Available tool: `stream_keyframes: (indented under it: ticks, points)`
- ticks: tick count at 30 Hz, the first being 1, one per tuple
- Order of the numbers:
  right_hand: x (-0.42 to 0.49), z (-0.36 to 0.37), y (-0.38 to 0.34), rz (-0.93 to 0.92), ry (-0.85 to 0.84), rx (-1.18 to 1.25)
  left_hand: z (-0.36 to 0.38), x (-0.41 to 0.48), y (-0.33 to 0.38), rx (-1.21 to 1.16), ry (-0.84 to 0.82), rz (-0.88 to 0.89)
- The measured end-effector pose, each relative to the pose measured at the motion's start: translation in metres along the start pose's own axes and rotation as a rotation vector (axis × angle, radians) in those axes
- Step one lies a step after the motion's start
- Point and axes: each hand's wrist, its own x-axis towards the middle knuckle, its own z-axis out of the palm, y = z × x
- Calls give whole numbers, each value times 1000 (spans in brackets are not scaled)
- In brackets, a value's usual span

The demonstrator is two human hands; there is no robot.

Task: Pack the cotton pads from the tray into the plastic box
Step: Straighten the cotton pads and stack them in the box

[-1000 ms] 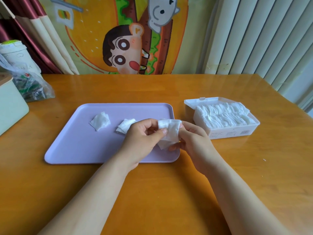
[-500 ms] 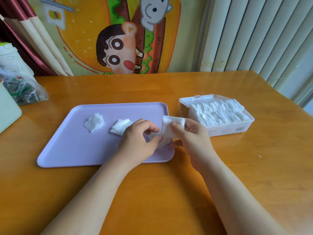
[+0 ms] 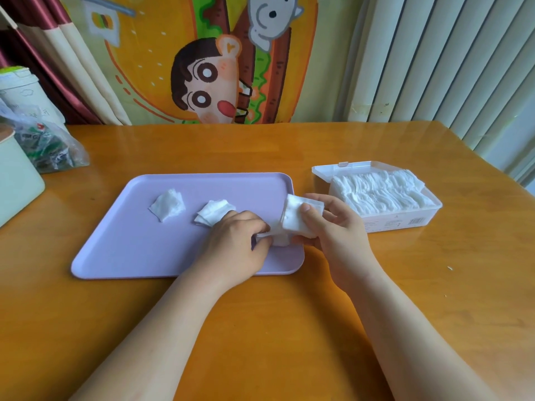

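Note:
A lilac tray (image 3: 130,244) lies on the wooden table. Two small piles of white cotton pads rest on it, one at the left (image 3: 167,204) and one near the middle (image 3: 212,213). My right hand (image 3: 333,230) grips a stack of cotton pads (image 3: 295,219) over the tray's right edge, thumb on top. My left hand (image 3: 234,244) pinches the lower end of the same stack, just above the tray. The clear plastic box (image 3: 405,219) stands to the right, lid open behind it, packed with rows of pads (image 3: 379,192).
A pale green container (image 3: 17,180) and a plastic bag with green packets (image 3: 46,149) sit at the table's left edge. A white cup (image 3: 20,88) stands behind them. A cartoon cloth and vertical blinds hang behind the table.
Both hands have lowered the stack towards the tray's right edge. My left hand has slid down to its lower end, and my right hand has shifted a little towards the box.

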Motion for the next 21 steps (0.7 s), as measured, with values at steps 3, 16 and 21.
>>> stream_keyframes:
  ticks: [3,16,21]
  points:
    - [0,0,1,-2,13,7,1,0,-3,7,5,14]
    - [1,3,6,-8,113,-40,-20,4,17,-992,11,-500]
    - [1,5,8,-14,116,-54,-21,3,12,-1176,-32,-490]
